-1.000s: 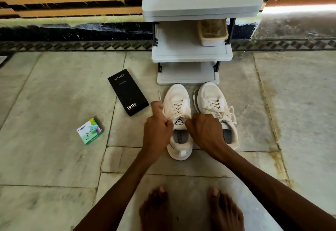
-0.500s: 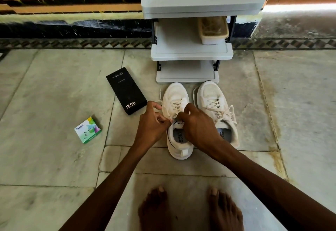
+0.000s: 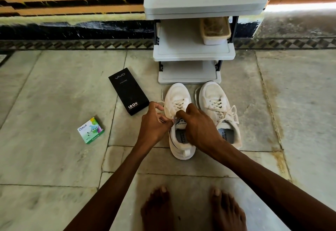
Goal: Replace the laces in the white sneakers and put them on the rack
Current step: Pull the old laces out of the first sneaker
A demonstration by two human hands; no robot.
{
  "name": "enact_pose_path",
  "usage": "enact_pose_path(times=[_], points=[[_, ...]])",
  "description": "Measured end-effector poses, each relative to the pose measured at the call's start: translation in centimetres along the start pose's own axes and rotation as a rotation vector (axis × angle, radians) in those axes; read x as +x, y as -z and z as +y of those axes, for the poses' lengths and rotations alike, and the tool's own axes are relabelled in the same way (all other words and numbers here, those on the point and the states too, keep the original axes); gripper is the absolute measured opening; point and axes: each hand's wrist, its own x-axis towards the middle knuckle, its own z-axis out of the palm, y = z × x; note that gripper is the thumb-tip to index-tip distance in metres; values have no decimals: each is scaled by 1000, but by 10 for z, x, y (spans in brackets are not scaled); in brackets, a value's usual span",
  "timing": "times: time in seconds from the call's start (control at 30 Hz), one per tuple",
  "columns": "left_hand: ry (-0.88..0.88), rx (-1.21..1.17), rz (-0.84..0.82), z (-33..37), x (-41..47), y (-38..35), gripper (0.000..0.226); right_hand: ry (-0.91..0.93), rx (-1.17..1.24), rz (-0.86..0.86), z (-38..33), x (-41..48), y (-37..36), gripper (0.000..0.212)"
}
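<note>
"Head view, close in: what's hidden?"
"The top eyelets; both hands crowd over them. Your left hand [image 3: 154, 121] pinches the lace [image 3: 179, 103]; your right hand [image 3: 198, 123] curls down beside it, seemingly pinching the same lace."
"And the sneakers?"
"The left sneaker [image 3: 177, 91] lies under both hands, heel toward you. The right sneaker [image 3: 212, 94] sits just beside, laced. Toes point at the rack [image 3: 192, 57], close behind."

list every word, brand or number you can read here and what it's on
"vivo": far end of the black box.
"120W": near end of that box; fine print below it too small to read.
"Odonil": small green box; its other print too small.
"SPEED": tongue of the sneaker nearer the black box, and of the other sneaker.
"SPEED FLEXIBLE": insole of each sneaker.
</note>
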Motion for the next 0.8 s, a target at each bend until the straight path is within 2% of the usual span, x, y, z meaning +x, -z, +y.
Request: enact_pose_path(times=[0.27, 0.43, 0.53, 0.67, 0.8], points=[[19, -17, 37, 0, -2, -1, 51, 75, -78, -39, -2, 7, 3, 40], [80, -85, 36, -1, -2, -3, 49, -23, 243, -39, 16, 7, 11, 14], [48, -14, 45, 3, -2, -4, 49, -74, 293, -88, 16, 10, 16, 20], [-7, 106, 50, 7, -4, -3, 47, -82, 240, -182, 13, 8, 22, 31], [-31, 135, 28, 9, -3, -3, 45, -110, 119, -53, 1, 8, 15, 41]])
